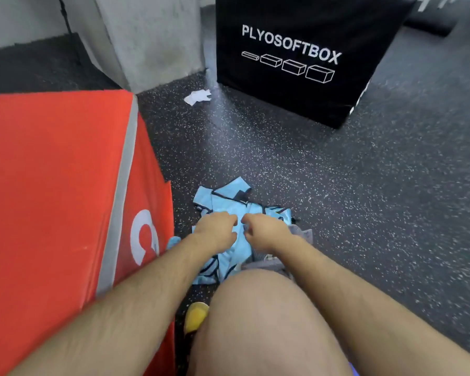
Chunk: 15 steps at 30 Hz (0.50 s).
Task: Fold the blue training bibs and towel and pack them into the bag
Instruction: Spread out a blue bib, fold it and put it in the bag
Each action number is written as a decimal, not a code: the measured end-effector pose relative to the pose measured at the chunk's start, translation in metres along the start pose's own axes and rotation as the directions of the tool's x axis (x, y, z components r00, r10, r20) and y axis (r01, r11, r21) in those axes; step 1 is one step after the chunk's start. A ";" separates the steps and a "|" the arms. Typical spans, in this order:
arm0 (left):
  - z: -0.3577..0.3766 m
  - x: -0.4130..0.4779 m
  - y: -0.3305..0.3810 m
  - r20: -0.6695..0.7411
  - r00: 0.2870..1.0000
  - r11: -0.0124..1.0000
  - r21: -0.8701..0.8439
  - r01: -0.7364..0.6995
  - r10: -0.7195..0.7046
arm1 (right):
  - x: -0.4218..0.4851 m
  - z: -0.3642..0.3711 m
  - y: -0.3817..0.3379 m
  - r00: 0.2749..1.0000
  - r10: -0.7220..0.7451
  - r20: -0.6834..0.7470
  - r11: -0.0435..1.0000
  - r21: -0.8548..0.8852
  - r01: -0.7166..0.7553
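A crumpled heap of light blue training bibs point(223, 199) with dark trim lies on the speckled floor in front of my knee. My left hand point(215, 230) and my right hand point(265, 232) are side by side on top of the heap, fingers curled into the blue fabric. A grey cloth point(301, 234), possibly the towel, shows under my right wrist, mostly hidden. No bag is clearly in view.
A red foam box point(52, 199) stands close on the left. A black plyo box point(296, 55) sits at the back, with a white scrap of paper point(197, 96) beside it. A yellow shoe tip point(196, 316) shows by my bare knee point(255, 321). A concrete pillar point(147, 36) rises behind.
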State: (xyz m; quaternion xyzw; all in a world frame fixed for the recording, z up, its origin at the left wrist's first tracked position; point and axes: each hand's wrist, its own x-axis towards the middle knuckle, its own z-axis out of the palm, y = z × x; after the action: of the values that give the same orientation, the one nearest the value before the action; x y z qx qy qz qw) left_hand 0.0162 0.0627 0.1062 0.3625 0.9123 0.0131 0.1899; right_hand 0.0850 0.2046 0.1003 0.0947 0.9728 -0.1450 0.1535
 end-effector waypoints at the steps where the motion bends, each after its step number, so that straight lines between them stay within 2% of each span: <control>1: 0.014 0.006 -0.002 0.028 1.000 1.000 0.000 -0.001 0.001 | 0.009 0.017 0.005 1.000 0.005 0.015 1.000 -0.015 -0.005; 6: 0.076 0.027 -0.021 0.144 0.990 0.998 0.064 0.001 -0.010 | 0.047 0.090 0.018 0.994 0.027 0.105 0.990 -0.142 -0.012; 11: 0.121 0.035 -0.042 0.224 0.973 0.996 0.084 0.036 -0.054 | 0.075 0.143 0.009 0.982 -0.053 0.179 0.954 -0.282 0.103; 15: 0.134 0.033 -0.049 0.238 0.969 0.995 0.083 0.052 -0.070 | 0.081 0.160 0.012 0.958 -0.021 0.285 0.899 -0.415 0.142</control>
State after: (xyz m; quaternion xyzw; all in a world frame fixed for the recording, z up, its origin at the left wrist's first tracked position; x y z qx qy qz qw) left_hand 0.0100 0.0335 -0.0376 0.3402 0.8931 -0.0717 0.2854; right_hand 0.0550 0.1779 -0.0749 -0.0037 0.9532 0.0556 0.2970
